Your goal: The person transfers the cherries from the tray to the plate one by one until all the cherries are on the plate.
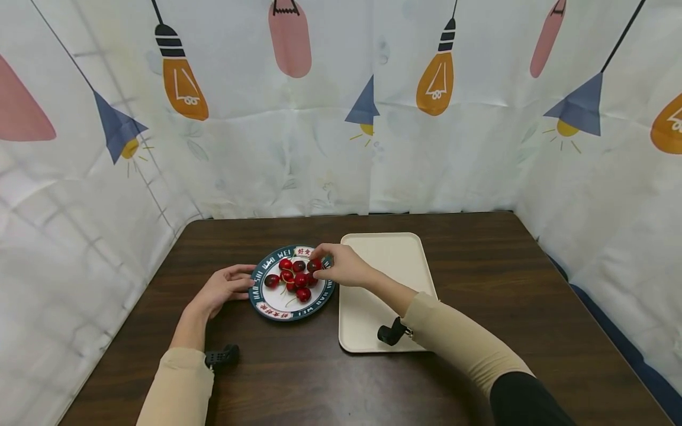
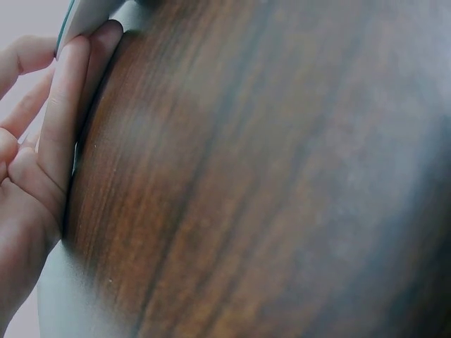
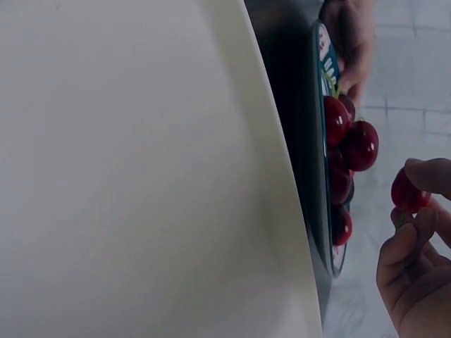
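A round plate (image 1: 282,313) with a dark teal patterned rim holds several dark red cherries (image 1: 301,280), some with green stems. My left hand (image 1: 226,288) is at the plate's left edge, its fairly straight fingers touching the rim. In the left wrist view, fingers (image 2: 63,105) reach to the underside of the plate's edge (image 2: 88,15). Over the plate's right side, my right hand (image 1: 343,266) pinches one cherry (image 3: 409,191) between thumb and fingers. The right wrist view shows that cherry held apart from the others on the plate.
A cream rectangular tray (image 1: 386,254) lies right of the plate, under my right forearm. Both stand on a dark wood-grain table (image 1: 288,378). A printed curtain (image 1: 319,165) hangs behind and along the sides. Each wrist carries a small black camera (image 1: 391,332).
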{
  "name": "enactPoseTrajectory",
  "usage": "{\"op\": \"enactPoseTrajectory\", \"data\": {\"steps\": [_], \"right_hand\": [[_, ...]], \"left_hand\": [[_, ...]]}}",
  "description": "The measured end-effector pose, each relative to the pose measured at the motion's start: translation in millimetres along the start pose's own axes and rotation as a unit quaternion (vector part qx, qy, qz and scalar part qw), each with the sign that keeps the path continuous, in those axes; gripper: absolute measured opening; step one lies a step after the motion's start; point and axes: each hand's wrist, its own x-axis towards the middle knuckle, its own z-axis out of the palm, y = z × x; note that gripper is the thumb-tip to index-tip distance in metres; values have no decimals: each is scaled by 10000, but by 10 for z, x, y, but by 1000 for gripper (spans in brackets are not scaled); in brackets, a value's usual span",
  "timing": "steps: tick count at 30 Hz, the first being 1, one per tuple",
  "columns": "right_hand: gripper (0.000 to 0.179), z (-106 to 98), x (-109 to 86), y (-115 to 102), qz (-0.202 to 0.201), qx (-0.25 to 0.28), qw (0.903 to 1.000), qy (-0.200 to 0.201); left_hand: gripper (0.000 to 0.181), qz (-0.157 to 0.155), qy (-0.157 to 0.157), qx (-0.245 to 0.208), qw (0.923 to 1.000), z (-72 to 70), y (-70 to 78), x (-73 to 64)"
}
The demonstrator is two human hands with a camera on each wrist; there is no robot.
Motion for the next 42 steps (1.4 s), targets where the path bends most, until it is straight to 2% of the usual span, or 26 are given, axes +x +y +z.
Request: {"op": "enactPoseTrajectory", "data": {"steps": [8, 14, 23, 33, 42], "right_hand": [[30, 164, 50, -89, -153, -183, 9996, -174], [31, 223, 78, -98, -192, -292, 9990, -292], [28, 305, 98, -59, -367, -310, 9978, -463], [30, 262, 102, 1, -352, -488, 9969, -512], [31, 250, 161, 40, -166, -425, 9986, -277]], "left_hand": [[56, 36, 32, 1, 10000, 3, -4, 1], [54, -46, 70, -49, 10000, 0, -3, 2], [56, 9, 32, -35, 10000, 1, 12, -13], [55, -69, 89, -24, 9999, 14, 18, -10], [54, -164, 139, -6, 9998, 17, 31, -19]]}}
